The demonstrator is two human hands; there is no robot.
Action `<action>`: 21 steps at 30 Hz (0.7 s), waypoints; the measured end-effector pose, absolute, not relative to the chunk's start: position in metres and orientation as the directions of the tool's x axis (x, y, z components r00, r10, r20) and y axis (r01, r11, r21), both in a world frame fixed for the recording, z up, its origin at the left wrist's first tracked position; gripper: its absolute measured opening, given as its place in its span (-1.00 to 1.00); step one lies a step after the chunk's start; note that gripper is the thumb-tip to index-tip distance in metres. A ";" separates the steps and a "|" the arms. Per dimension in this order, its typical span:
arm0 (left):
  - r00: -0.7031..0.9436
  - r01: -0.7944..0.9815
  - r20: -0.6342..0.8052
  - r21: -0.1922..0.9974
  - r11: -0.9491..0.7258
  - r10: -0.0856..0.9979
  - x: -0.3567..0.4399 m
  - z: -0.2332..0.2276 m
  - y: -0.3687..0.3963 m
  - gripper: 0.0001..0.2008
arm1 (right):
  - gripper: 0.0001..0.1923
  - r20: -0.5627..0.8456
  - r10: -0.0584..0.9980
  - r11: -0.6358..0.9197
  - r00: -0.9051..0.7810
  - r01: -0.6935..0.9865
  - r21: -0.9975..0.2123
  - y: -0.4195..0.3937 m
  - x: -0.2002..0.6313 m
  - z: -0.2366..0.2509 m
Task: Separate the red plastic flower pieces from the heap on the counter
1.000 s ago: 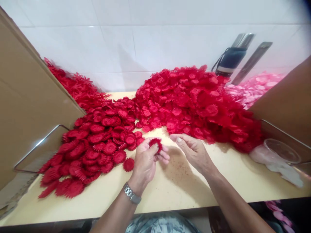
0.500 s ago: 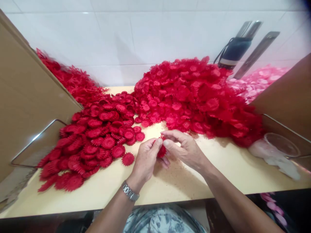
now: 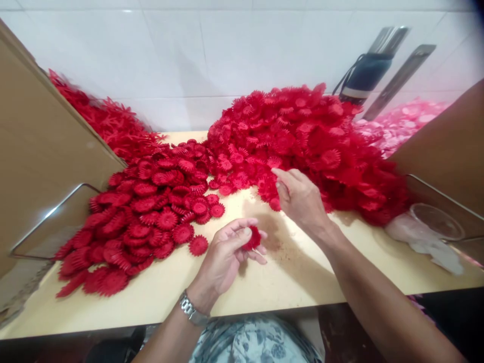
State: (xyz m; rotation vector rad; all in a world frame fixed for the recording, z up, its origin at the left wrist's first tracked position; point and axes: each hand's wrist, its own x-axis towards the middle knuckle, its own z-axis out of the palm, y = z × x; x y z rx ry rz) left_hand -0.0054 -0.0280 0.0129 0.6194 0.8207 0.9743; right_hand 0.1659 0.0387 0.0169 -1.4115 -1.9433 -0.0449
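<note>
My left hand (image 3: 227, 247), with a metal watch (image 3: 192, 308) on its wrist, pinches a round red fringed flower piece (image 3: 252, 238) between thumb and fingers, above the front of the table. My right hand (image 3: 300, 196) is at the near edge of a high heap of bright red fringed petal pieces (image 3: 287, 131). Its index finger points toward the heap and its thumb is a little apart from it; nothing shows between them. Left of my left hand spreads a pile of darker red fringed discs (image 3: 143, 217), with one loose disc (image 3: 198, 245) closest to the hand.
Cardboard panels (image 3: 45, 131) stand at both sides, with metal wire supports (image 3: 49, 214). Red star-shaped pieces (image 3: 113, 121) lie at back left, pink petals (image 3: 404, 123) at back right. A blue bottle (image 3: 366, 75) and a metal bar (image 3: 401, 80) stand by the wall. A clear plastic container (image 3: 436, 222) lies right.
My right hand has left the red piece and moved up and forward to the heap. My left hand has come slightly down, still holding the piece. The camera view has shifted slightly.
</note>
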 end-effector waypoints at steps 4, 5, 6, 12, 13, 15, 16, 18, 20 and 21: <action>0.310 -0.460 -0.321 0.773 0.437 0.895 -0.008 0.013 -0.033 -0.73 | -0.66 0.560 0.794 0.404 -0.234 0.893 -0.199 0.047 0.175 0.013; 0.287 -0.445 -0.330 0.785 0.431 0.899 -0.008 0.012 -0.033 -0.76 | -0.67 0.562 0.784 0.446 -0.263 0.869 -0.215 0.045 0.173 0.013; 0.259 -0.426 -0.342 0.799 0.425 0.903 -0.008 0.010 -0.034 -0.80 | -0.67 0.556 0.778 0.489 -0.293 0.838 -0.242 0.042 0.171 0.013; 0.184 -0.271 -0.415 0.850 0.452 0.891 -0.008 0.003 -0.035 -0.85 | -0.73 0.392 0.817 0.575 -0.423 0.652 -0.494 0.029 0.156 0.022; 0.178 -0.236 -0.428 0.856 0.461 0.886 -0.009 0.003 -0.034 -0.81 | -0.75 0.375 0.822 0.570 -0.429 0.614 -0.546 0.029 0.154 0.025; 0.140 -0.174 -0.437 0.873 0.456 0.889 -0.010 0.004 -0.031 -0.72 | -0.78 0.316 0.829 0.539 -0.462 0.509 -0.671 0.027 0.150 0.029; 0.113 -0.152 -0.430 0.883 0.444 0.896 -0.010 0.005 -0.029 -0.69 | -0.79 0.272 0.826 0.509 -0.493 0.447 -0.735 0.026 0.147 0.031; 0.066 -0.129 -0.410 0.901 0.415 0.910 -0.009 0.007 -0.025 -0.65 | -0.83 0.189 0.802 0.436 -0.567 0.338 -0.834 0.023 0.140 0.033; 0.058 -0.119 -0.409 0.903 0.413 0.911 -0.009 0.008 -0.022 -0.60 | -0.85 0.144 0.777 0.370 -0.613 0.259 -0.892 0.021 0.132 0.031; 0.074 -0.127 -0.415 0.898 0.421 0.907 -0.010 0.009 -0.021 -0.57 | -0.85 0.145 0.775 0.345 -0.615 0.221 -0.912 0.021 0.130 0.029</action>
